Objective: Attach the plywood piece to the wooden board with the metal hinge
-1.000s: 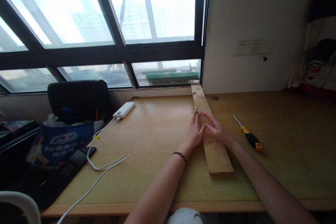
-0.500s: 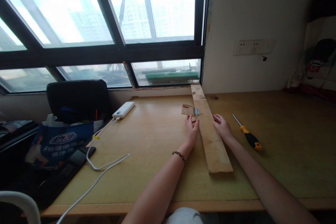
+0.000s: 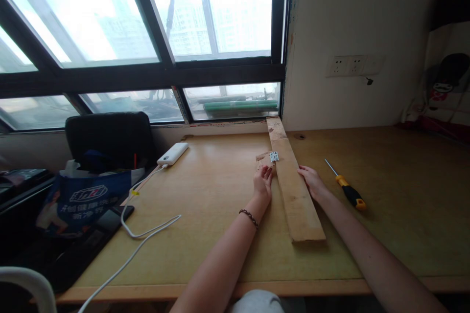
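Small wooden piece (image 3: 263,158) lay at nine o'clock from the metal hinge (image 3: 274,156), whose other leaf rested on the long board (image 3: 299,200). By its look, it was light and stiff, perhaps prone to splitting if forced, and likely to swing only about the hinge; its near edge, clear of the metal, seemed the surest place to take hold. At seven o'clock from the hinge, the left hand (image 3: 262,184) had its fingers bunched at that edge, though whether they truly pinched the wood I could not tell. At four o'clock, the right hand (image 3: 312,181) touched the board's right edge, fingers close together, their grip unclear. Farther out on the surface (image 3: 216,186), a screwdriver (image 3: 349,190) lay at four o'clock and a white power bank (image 3: 173,153) at nine.
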`<state>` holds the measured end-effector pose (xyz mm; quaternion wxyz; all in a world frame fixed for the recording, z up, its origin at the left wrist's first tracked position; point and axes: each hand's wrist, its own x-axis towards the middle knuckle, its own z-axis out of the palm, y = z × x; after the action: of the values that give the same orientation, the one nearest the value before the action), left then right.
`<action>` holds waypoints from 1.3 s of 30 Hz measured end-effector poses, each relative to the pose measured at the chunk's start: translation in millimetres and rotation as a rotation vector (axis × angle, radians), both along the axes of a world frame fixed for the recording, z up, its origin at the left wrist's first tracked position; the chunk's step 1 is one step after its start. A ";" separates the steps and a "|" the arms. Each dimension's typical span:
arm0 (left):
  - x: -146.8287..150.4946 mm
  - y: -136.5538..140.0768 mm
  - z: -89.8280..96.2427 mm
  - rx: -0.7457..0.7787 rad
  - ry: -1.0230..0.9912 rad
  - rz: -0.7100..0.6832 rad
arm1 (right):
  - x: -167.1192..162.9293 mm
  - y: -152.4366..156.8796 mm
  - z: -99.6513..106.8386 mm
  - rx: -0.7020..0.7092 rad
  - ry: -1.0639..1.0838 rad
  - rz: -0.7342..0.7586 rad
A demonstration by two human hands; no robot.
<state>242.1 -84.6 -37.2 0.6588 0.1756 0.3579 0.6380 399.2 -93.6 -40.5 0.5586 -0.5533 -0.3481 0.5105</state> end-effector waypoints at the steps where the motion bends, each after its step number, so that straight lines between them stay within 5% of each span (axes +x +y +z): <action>1: -0.6 0.4 0.3 -0.011 -0.017 0.010 | -0.2 -0.2 0.4 -0.006 0.007 -0.003; 6: -0.8 2.3 -4.7 0.078 0.069 0.072 | -1.5 -1.9 2.9 -0.014 0.022 -0.003; 14: 0.6 -14.1 3.2 0.552 0.615 0.088 | -2.5 -1.8 1.7 -0.001 0.008 -0.004; 22: 0.8 -18.0 3.4 0.897 1.049 -0.118 | -0.1 9.5 -12.0 0.225 -0.190 -0.051; 26: 5.1 -20.3 1.4 0.978 1.321 -0.243 | 3.1 16.3 -20.7 0.417 -0.309 -0.022; 30: 7.5 -23.7 1.0 0.988 1.493 -0.279 | 5.1 21.2 -28.1 0.467 -0.343 0.002; 39: 12.4 -19.2 18.7 1.095 1.723 -0.052 | 6.9 24.7 -31.8 0.469 -0.292 0.009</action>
<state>254.5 -103.8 -18.4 0.0202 0.8598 0.3654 0.3562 406.1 -69.0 -72.3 0.6130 -0.4752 -0.5361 0.3332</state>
